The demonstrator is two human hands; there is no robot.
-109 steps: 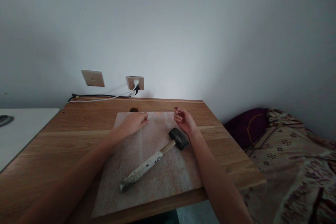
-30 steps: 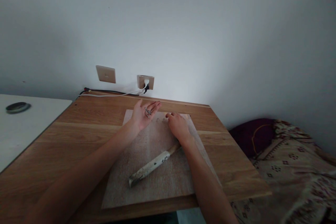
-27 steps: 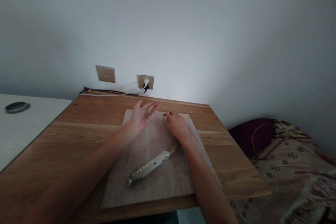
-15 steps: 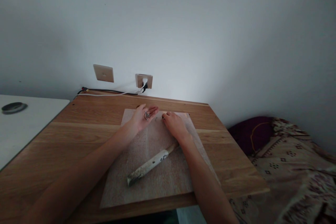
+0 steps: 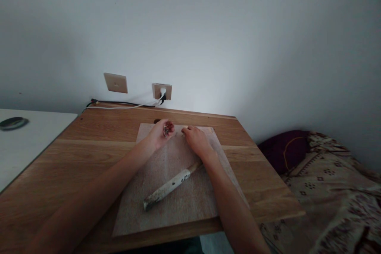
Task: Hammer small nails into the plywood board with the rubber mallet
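Observation:
My left hand (image 5: 161, 133) is cupped palm up above the far edge of a thin wooden board (image 5: 166, 166). In its palm lie several small silvery metal pieces (image 5: 166, 130) that look like nails. My right hand (image 5: 195, 139) rests on the far part of the board, fingers curled and thumb and fingertips pressed together; whatever is between them is too small to make out. Small dark specks lie on the board between the hands. A tool with a worn, paint-stained white handle (image 5: 168, 187) lies slantwise on the board, its far end hidden behind my right forearm.
The board lies on a wooden table (image 5: 98, 158). A dark round thing (image 5: 156, 121) sits just behind my left hand. Cables (image 5: 127, 104) run along the wall to a socket (image 5: 162, 92). A white surface (image 5: 35, 139) adjoins at left; patterned bedding (image 5: 327, 190) is at right.
The fingers of my left hand have curled up around the metal pieces. My right hand has shifted very slightly left, its fingertips still at the board. The tool has stayed put.

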